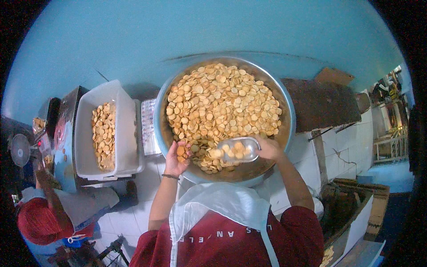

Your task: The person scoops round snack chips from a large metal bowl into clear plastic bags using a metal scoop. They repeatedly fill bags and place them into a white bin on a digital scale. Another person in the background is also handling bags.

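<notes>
A large round steel bowl holds a heap of small, round, pale golden crackers. My right hand grips a metal scoop that lies low in the bowl's front right with several crackers on it. My left hand, with a dark band at the wrist, is at the bowl's front left rim, fingers curled around a few darker orange-brown crackers, a short distance left of the scoop.
A white plastic bin with crackers stands left, beside a patterned pack. A co-worker is at lower left near a small fan. A dark table extends right of the bowl; cardboard boxes stand lower right.
</notes>
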Available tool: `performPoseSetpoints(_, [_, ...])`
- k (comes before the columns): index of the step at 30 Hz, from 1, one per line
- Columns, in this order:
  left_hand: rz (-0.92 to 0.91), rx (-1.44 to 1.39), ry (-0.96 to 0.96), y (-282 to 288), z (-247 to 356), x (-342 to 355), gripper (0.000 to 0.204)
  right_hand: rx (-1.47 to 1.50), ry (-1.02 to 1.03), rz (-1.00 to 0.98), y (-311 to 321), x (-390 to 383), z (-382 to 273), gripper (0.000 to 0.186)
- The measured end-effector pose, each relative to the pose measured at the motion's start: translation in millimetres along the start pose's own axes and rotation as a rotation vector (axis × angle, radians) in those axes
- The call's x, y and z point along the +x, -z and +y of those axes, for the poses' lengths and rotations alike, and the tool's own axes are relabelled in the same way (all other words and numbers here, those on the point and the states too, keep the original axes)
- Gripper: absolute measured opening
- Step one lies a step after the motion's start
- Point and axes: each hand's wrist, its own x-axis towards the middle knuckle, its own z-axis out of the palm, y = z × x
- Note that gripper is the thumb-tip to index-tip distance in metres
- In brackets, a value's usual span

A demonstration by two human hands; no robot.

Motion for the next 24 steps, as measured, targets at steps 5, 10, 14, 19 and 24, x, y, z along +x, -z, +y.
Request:
performPoseSetpoints(5, [0.016, 0.001, 0.064, -1, 4, 5, 0.038, -0.019, -0.074, 0.460, 61, 7, 34, 0.060])
performPoseSetpoints(10, [-0.042, -0.017, 0.095, 1, 5, 6, 0.037, -0.139, -0.508, 0.561, 73, 69, 69, 0.068])
performPoseSetpoints(14, [0.008, -0.027, 0.108, 3, 6, 7, 0.038, -0.063, -0.424, 0.576, 35, 97, 53, 0.067])
performPoseSetpoints(19, [0.021, 0.000, 0.107, 4, 6, 8, 0.039, -0.053, -0.258, 0.323, 2, 82, -9, 0.073])
performPoseSetpoints(24, [0.010, 0.037, 0.080, 7, 5, 7, 0.039, -0.038, -0.120, 0.255, -6, 49, -34, 0.076])
